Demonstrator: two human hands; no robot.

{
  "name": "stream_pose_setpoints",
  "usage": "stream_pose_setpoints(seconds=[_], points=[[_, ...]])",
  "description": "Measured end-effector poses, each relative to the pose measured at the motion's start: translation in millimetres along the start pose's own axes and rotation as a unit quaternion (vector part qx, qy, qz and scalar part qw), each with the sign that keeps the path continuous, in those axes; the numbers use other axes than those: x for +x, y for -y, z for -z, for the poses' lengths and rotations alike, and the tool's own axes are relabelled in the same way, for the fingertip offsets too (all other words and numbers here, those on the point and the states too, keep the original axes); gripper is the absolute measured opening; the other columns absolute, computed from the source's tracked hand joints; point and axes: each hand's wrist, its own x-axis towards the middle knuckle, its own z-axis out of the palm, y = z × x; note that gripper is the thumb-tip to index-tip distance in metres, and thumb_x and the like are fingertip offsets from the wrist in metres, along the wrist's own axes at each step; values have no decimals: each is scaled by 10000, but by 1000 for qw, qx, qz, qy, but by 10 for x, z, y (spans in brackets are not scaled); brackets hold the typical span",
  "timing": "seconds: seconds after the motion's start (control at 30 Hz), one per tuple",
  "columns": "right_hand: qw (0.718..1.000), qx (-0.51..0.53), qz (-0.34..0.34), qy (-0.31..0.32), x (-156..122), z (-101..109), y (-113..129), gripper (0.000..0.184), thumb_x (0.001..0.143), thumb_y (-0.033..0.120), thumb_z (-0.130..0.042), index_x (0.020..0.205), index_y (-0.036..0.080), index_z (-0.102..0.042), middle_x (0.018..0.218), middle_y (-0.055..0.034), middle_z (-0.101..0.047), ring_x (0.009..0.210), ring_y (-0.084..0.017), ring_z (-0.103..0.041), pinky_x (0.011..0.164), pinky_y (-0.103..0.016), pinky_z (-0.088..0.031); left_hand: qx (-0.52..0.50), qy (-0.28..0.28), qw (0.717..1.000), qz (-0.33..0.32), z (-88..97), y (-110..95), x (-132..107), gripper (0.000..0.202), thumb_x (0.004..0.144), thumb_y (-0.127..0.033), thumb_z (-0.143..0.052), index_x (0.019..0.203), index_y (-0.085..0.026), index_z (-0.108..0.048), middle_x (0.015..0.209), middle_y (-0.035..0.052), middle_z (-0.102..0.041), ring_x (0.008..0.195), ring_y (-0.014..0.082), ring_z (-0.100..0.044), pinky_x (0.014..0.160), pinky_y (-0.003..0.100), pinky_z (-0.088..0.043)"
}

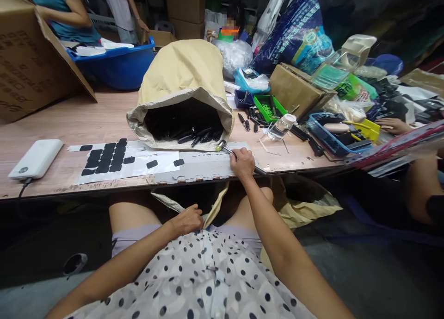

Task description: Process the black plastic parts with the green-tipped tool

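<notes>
My right hand [243, 163] is closed around the handle of a small hammer [227, 148] at the table's front edge. The hammer's metal and yellowish head points left, by the mouth of a beige woven sack [183, 69]. Inside that sack lie many dark, glossy, elongated pieces [199, 136]. Low over my lap, my left hand [189, 218] has its fingers curled, beside the edge of a second woven sack [217, 205]; what it grips, if anything, is hidden. Grey cardboard [204, 167] lies under the hammer, and a white sheet with black stickers [107, 157] is left of it.
A white power bank [36, 159] with a cable sits at the left, below a large carton [38, 55] and a blue tub [114, 69]. Rightward are a green tray [268, 107], a clear bottle [282, 127] and a blue basket [336, 134]. Other people are around the table.
</notes>
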Motion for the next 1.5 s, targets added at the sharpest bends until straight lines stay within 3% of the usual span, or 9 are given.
stream_pose_setpoints(seconds=[0.13, 0.3, 0.5, 0.67, 0.87, 1.0, 1.13, 1.3, 1.5], points=[[1000, 7, 8, -7, 4, -21, -13, 239, 935, 260, -539, 1069, 230, -735, 1001, -98, -622, 958, -260, -474, 793, -351, -360, -3, -30, 1000, 2, -1, -59, -159, 323, 912, -178, -673, 608, -188, -563, 601, 5, -582, 703, 169, -456, 723, 353, -262], [1000, -1, 6, -4, 1, -8, -13, 240, 936, 256, -538, 1073, 233, -734, 1006, -98, -621, 961, -260, -473, 798, -352, -362, -37, -15, 997, 71, 124, -206, -100, 150, 1003, -274, -539, 989, -237, -684, 784, 18, -639, 757, 174, -509, 713, 332, -276], [1000, -8, 7, -1, -19, 23, -5, 240, 935, 249, -540, 1069, 235, -737, 999, -96, -616, 945, -258, -471, 791, -352, -358, -132, 36, 983, 121, 333, -264, -1, 327, 965, -264, -526, 1272, -304, -631, 1066, 51, -662, 921, 213, -600, 794, 310, -405], [1000, -15, 9, -5, -40, 22, -7, 242, 944, 258, -531, 1075, 240, -733, 999, -94, -612, 944, -256, -465, 793, -349, -356, -257, -1, 932, 257, 496, -192, -36, 597, 876, -253, -609, 1464, -302, -518, 1437, 102, -539, 1254, 269, -571, 983, 352, -481], [1000, -16, 11, -6, -63, 24, -9, 243, 944, 255, -531, 1085, 241, -729, 996, -90, -609, 948, -254, -460, 801, -345, -358, -373, -34, 879, 294, 1153, -204, -113, 434, 879, -371, -570, 1255, -208, -713, 1043, 72, -758, 941, 250, -708, 848, 350, -546], [1000, -11, 5, -2, -74, 34, -2, 254, 940, 245, -536, 1102, 234, -731, 1004, -92, -612, 956, -256, -466, 805, -347, -364, -326, -217, 852, 347, 1627, 123, -17, 304, 903, -381, -537, 989, -208, -771, 934, 35, -767, 841, 217, -687, 790, 331, -544], [1000, -2, 3, -5, -78, 38, 5, 253, 941, 245, -530, 1093, 232, -731, 1000, -96, -611, 959, -258, -468, 805, -350, -363, -123, -392, 776, 478, 1713, 788, 164, 227, 883, -230, -540, 1001, -213, -733, 1076, 81, -717, 1011, 278, -630, 932, 427, -518], [1000, -2, 3, 1, -74, 36, -4, 241, 939, 262, -536, 1076, 238, -733, 988, -91, -607, 948, -255, -467, 803, -349, -361, -59, -389, 763, 514, 1530, 1321, 318, 155, 849, -241, -634, 983, -229, -710, 1041, 106, -683, 1126, 359, -540, 986, 515, -471], [1000, -1, 6, 0, -81, 48, -21, 258, 947, 264, -523, 1096, 233, -732, 997, -93, -606, 948, -256, -465, 802, -347, -360, -63, -371, 764, 524, 1585, 1148, 250, 126, 880, -245, -626, 977, -224, -704, 1028, 101, -675, 1128, 345, -532, 984, 487, -450]])
